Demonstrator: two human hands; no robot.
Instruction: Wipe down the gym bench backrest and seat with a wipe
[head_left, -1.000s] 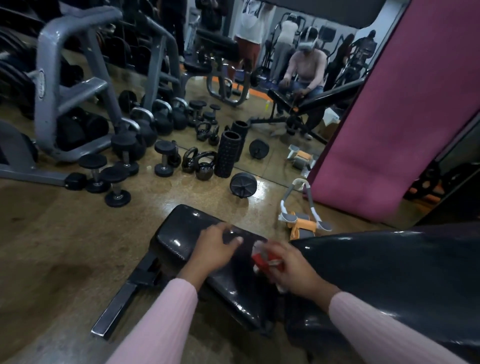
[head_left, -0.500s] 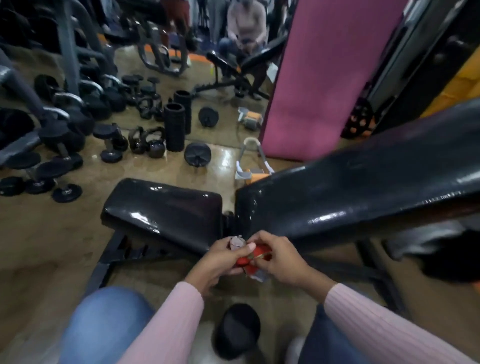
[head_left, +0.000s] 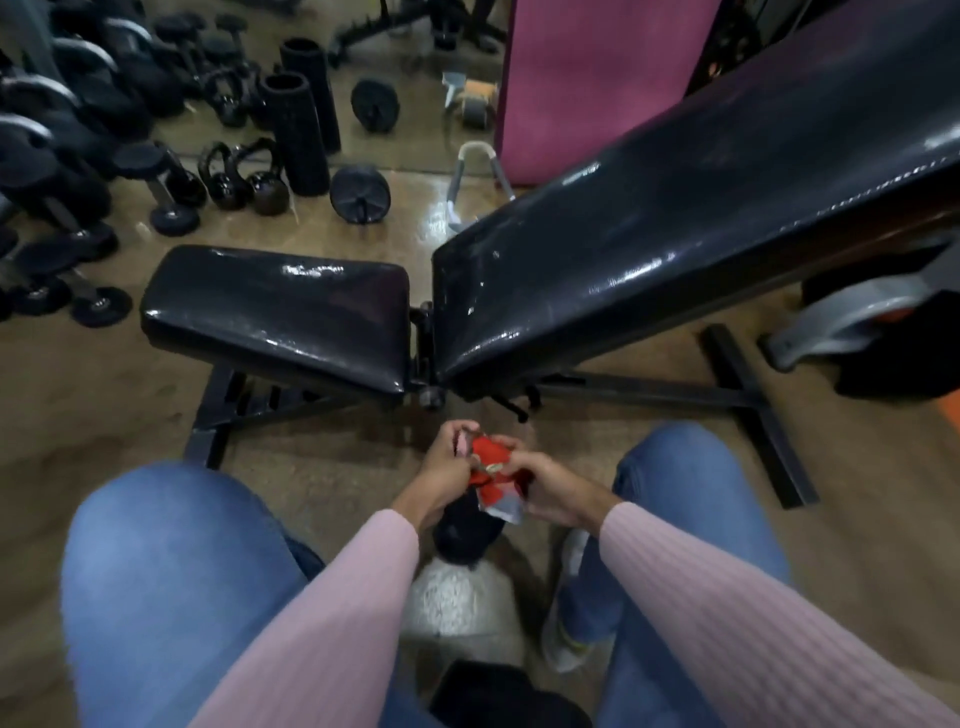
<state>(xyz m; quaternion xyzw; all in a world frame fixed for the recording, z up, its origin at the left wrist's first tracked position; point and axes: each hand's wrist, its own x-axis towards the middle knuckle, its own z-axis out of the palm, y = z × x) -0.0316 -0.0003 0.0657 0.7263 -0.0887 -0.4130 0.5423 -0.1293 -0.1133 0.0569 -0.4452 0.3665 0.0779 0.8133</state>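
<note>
1. Centrally, a black gym bench with its long axis running left to right: seat (head_left: 275, 312) on the left, lying nearly flat; backrest (head_left: 675, 218) on the right, sloping up toward the far right corner, narrow end meeting the seat at the hinge.
2. Just near of that hinge, between two blue-jeaned knees, a red and silver wipe packet (head_left: 493, 475), held more or less upright, silver end pointing down and near, apart from the bench pads.
3. Left hand (head_left: 447, 470): fingers curled, pinching the packet's upper left edge; something pale pink between the fingertips, too blurred to name.
4. Right hand (head_left: 545, 486): fingers curled round the packet's right side, gripping it.
5. Pink ribbed sleeves on both forearms.
6. Far left on the floor: dumbbells (head_left: 171, 187), kettlebells (head_left: 244, 176), an upright black foam roller (head_left: 296, 135), a weight plate (head_left: 360, 193).
7. Far behind the backrest, a magenta mat (head_left: 597, 78) standing upright.
</note>
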